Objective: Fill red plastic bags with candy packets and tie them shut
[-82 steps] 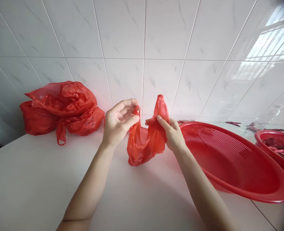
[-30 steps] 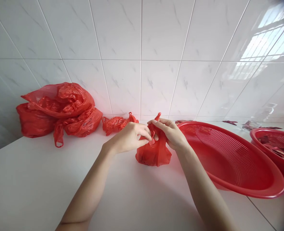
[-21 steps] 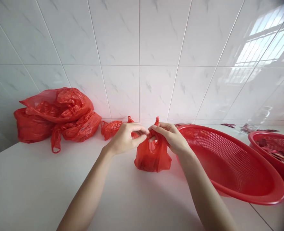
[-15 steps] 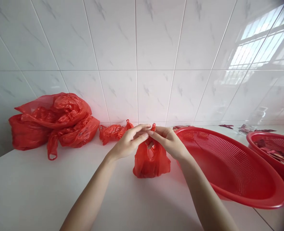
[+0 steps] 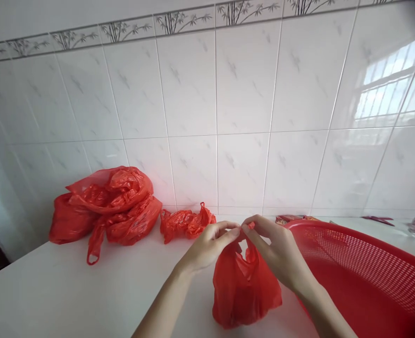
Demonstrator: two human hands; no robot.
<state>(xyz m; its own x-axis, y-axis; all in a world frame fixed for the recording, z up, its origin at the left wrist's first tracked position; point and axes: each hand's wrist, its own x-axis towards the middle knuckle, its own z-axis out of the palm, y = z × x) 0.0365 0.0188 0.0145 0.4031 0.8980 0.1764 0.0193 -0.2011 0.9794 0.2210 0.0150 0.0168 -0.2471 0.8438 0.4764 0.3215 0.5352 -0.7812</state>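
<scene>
A small red plastic bag (image 5: 246,291) hangs at the middle of the head view, its handles gathered at the top. My left hand (image 5: 212,244) pinches a handle of it from the left, thumb and forefinger closed. From the right, my right hand (image 5: 272,246) pinches the handles too, with a red tip of plastic showing between its fingers. The fingertips of both hands meet above the bag's opening. What lies inside the bag cannot be made out.
A large bundle of red plastic bags (image 5: 105,206) sits at the left against the tiled wall (image 5: 242,94). Crumpled red bags (image 5: 184,223) lie behind my left hand. A red perforated basket (image 5: 362,249) stands close on the right. Dark red scissors-like pieces (image 5: 378,219) lie behind it.
The camera view has tilted up and shifted left, so more wall shows and the second basket is out of view. The bag hangs closer to the camera, with both hands still at its handles.
</scene>
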